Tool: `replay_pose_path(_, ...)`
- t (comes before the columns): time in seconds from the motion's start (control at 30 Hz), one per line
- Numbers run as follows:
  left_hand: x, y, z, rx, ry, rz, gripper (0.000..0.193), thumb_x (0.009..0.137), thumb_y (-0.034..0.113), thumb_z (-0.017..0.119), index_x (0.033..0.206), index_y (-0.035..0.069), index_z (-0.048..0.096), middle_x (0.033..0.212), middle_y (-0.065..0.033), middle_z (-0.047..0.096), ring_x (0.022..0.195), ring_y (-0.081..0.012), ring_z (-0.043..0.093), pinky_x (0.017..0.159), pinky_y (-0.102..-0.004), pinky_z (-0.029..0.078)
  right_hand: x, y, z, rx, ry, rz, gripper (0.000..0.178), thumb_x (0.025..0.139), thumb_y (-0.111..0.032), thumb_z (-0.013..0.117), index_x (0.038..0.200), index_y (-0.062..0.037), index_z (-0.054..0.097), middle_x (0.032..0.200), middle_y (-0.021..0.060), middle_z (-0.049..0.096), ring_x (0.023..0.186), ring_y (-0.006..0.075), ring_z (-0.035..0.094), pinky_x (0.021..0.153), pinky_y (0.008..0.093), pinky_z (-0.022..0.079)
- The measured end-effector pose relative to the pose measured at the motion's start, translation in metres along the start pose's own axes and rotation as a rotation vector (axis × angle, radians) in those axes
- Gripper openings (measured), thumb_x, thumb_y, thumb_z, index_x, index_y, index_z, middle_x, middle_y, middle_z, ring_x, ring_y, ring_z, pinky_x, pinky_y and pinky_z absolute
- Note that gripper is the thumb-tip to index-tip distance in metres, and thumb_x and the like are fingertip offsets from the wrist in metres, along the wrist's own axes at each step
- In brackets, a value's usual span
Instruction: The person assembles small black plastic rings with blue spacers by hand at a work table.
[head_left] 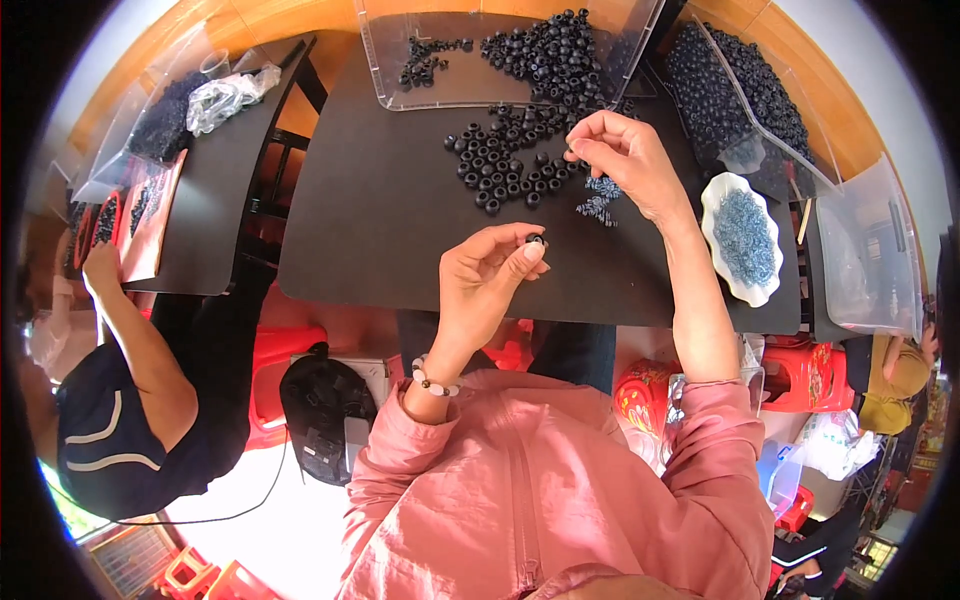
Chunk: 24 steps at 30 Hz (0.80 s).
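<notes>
1. Bead [536, 239] is clamped between thumb and finger of the left hand [482, 275], over the table [370, 200]; its hole should be left uncovered.
2. Right hand [636, 165]: fingertips are held together; anything gripped cannot be made out.

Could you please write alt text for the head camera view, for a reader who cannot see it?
A person in a pink jacket holds a black bead in the left hand above a dark table; the right hand hovers near loose black beads and small bluish pieces. A scalloped white dish of similar pieces sits at right.
</notes>
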<state>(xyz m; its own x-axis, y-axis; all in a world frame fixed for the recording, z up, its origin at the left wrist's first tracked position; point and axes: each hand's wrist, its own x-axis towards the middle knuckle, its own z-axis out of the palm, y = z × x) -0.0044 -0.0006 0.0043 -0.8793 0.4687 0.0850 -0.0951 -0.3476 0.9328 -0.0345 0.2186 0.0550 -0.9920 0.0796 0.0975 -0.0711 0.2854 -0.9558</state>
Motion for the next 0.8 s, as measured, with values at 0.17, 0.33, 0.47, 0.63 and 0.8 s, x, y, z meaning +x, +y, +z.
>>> replay_pose_path(0.17,0.001,-0.001,-0.001,0.002,0.000,-0.001,0.022,0.088,0.011,0.063,0.106,-0.002,0.063,0.091,-0.0086,0.067,0.074,-0.0107,0.062,0.068,-0.0224,0.050,-0.015,-0.005,0.006,0.129,-0.017,0.033,0.012,0.088,-0.012,0.058,0.093,-0.0029,0.063,0.084,0.0013,0.062,0.077,0.0088,0.059,0.063,0.0202,0.043)
replay_pose_path(0.33,0.001,-0.001,0.000,-0.002,-0.001,0.000,0.022,0.088,0.011,0.063,0.106,-0.002,0.063,0.090,-0.0086,0.067,0.073,-0.0108,0.062,0.068,-0.0223,0.050,-0.025,0.002,0.008,0.277,-0.027,0.101,0.014,0.087,-0.012,0.058,0.095,-0.0009,0.063,0.083,0.0017,0.061,0.076,0.0089,0.058,0.065,0.0203,0.043)
replay_pose_path(0.47,0.000,0.000,-0.001,-0.005,0.008,0.011,0.022,0.089,0.011,0.063,0.106,-0.002,0.063,0.090,-0.0090,0.067,0.073,-0.0112,0.062,0.068,-0.0227,0.050,-0.031,-0.001,0.010,0.338,-0.087,0.144,0.014,0.087,-0.013,0.060,0.094,-0.0016,0.062,0.084,0.0022,0.062,0.075,0.0088,0.058,0.065,0.0205,0.043)
replay_pose_path(0.63,-0.001,0.001,0.001,-0.035,0.046,0.033,0.021,0.088,0.005,0.062,0.106,-0.004,0.063,0.084,-0.0069,0.066,0.073,-0.0112,0.062,0.067,-0.0224,0.051,-0.046,-0.002,0.019,0.418,-0.123,0.148,0.014,0.086,-0.015,0.065,0.092,-0.0026,0.062,0.083,0.0023,0.061,0.075,0.0088,0.057,0.065,0.0208,0.043)
replay_pose_path(0.8,-0.005,-0.002,0.002,-0.016,0.070,0.114,0.018,0.085,0.001,0.064,0.102,-0.005,0.065,0.086,-0.0076,0.064,0.073,-0.0119,0.063,0.068,-0.0224,0.052,-0.061,0.004,0.029,0.473,-0.149,0.112,0.015,0.084,-0.015,0.067,0.088,-0.0014,0.061,0.079,0.0031,0.059,0.070,0.0100,0.055,0.062,0.0223,0.043)
